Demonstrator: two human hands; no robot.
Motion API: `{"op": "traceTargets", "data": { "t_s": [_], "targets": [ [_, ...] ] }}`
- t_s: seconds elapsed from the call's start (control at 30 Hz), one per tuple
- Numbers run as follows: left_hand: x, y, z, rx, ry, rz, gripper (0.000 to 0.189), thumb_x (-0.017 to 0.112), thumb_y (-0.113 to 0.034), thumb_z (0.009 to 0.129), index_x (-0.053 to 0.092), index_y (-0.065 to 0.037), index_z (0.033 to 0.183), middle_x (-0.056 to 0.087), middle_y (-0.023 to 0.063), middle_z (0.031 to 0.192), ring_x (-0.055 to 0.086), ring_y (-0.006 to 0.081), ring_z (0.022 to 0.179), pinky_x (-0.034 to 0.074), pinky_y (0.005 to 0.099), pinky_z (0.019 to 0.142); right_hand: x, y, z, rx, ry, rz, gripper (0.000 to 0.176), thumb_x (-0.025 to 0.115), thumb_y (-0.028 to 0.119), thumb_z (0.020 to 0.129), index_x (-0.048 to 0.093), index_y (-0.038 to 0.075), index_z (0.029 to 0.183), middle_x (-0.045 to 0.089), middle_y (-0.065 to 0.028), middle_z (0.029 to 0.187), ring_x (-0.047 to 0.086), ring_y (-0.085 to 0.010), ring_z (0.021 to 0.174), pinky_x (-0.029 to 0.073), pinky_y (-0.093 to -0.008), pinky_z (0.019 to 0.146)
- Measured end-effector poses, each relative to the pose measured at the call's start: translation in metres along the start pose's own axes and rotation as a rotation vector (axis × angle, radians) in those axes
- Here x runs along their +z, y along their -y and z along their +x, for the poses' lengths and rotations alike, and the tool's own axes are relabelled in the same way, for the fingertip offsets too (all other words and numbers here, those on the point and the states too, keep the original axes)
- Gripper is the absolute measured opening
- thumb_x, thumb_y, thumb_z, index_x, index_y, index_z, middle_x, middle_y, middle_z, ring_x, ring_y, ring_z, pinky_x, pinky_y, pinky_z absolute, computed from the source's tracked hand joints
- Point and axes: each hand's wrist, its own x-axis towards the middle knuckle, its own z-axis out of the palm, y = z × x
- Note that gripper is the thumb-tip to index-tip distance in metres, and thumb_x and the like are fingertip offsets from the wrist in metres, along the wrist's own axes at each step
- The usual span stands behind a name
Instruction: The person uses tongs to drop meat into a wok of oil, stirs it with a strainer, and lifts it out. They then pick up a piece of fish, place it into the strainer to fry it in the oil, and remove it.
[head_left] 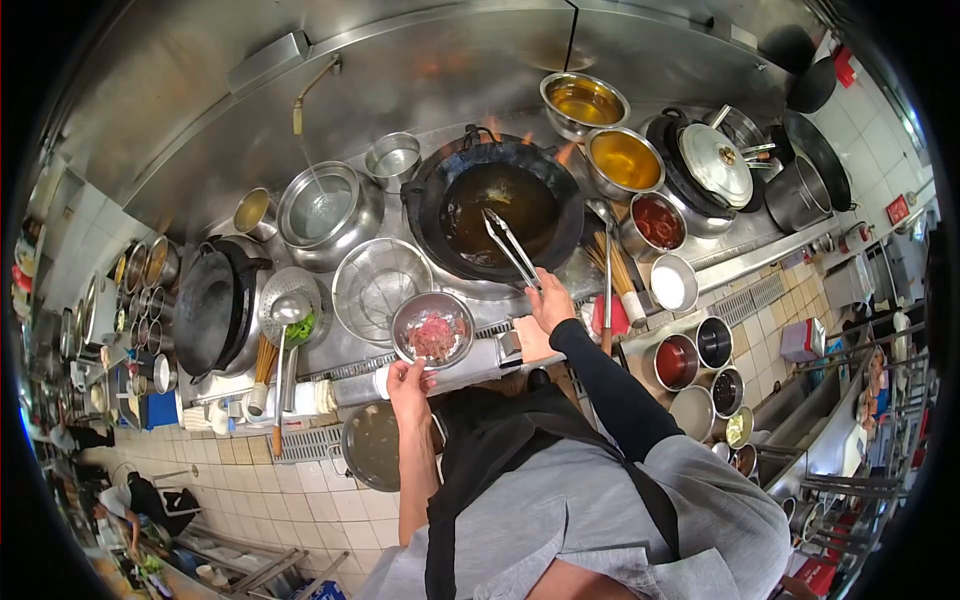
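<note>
My right hand [550,301] grips metal tongs [508,240], whose tips reach into the dark oil of a black wok [425,215]. Flames show behind the wok's far rim. With its fingers closed at the near rim, my left hand [409,384] holds a steel bowl [400,318] containing pinkish raw meat [433,335]. The bowl is at the front edge of the stove. Just behind it lies a round wire strainer [380,285]. To its left, a ladle [291,308] rests across a perforated skimmer with green leaves.
Bowls of yellow liquid [625,163] stand right of the wok, near a pot of red sauce [658,222] and a white container [674,284]. A water pot [320,205] sits under a tap. Another wok [212,310] is at left. A person [130,505] bends in the lower left background.
</note>
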Motion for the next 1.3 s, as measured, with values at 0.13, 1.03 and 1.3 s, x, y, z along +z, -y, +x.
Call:
{"op": "traceTargets", "data": {
  "t_s": [0.13,1.03,1.3],
  "targets": [
    [0.004,-0.002,0.002,0.006,-0.005,0.038,0.017,0.07,-0.005,0.094,0.053,-0.009,0.094,0.063,0.0043,0.086,0.068,0.0176,0.07,0.052,0.0263,0.054,0.003,-0.005,0.001,-0.035,0.003,-0.049,0.043,0.065,0.015,0.094,0.055,-0.002,0.132,0.064,-0.0247,0.106,0.064,-0.0442,0.098,0.052,-0.0484,0.085],
    [0.03,-0.019,0.039,0.109,0.052,0.172,0.014,0.068,-0.005,0.095,0.055,-0.007,0.094,0.063,0.0038,0.084,0.063,0.013,0.069,0.052,0.0264,0.054,-0.155,0.133,0.067,-0.471,0.688,-0.264,0.033,0.067,0.02,0.088,0.063,0.003,0.115,0.068,-0.0183,0.098,0.066,-0.0407,0.098,0.053,-0.0498,0.085],
    [0.042,-0.021,0.045,0.146,0.084,0.216,0.016,0.067,-0.005,0.095,0.052,-0.006,0.09,0.06,0.0035,0.081,0.059,0.0118,0.064,0.056,0.0267,0.053,-0.118,0.128,0.065,-0.43,0.801,-0.343,0.031,0.066,0.02,0.088,0.062,0.0,0.112,0.067,-0.0206,0.095,0.066,-0.0409,0.098,0.052,-0.0505,0.085]
  ]
}}
